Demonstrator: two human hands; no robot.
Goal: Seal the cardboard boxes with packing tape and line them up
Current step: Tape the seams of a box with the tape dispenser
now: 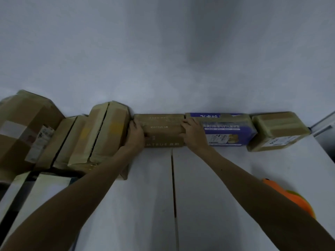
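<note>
Holding the brown box (161,135) by its ends, my left grip (135,132) and right grip (193,132) both curled round it. It sits on the desk (199,178) against the wall (163,69), wedged between a taped box (107,131) and a blue box (228,131) in the row.

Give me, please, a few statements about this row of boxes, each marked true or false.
1. The left hand and right hand grip the ends of the low brown cardboard box. True.
2. A blue printed box stands directly right of it. True.
3. The small taped brown box is stacked on the blue one. False: it stands beside it on the white table.
4. The row runs along the table's near edge. False: it runs along the pale wall.
</note>
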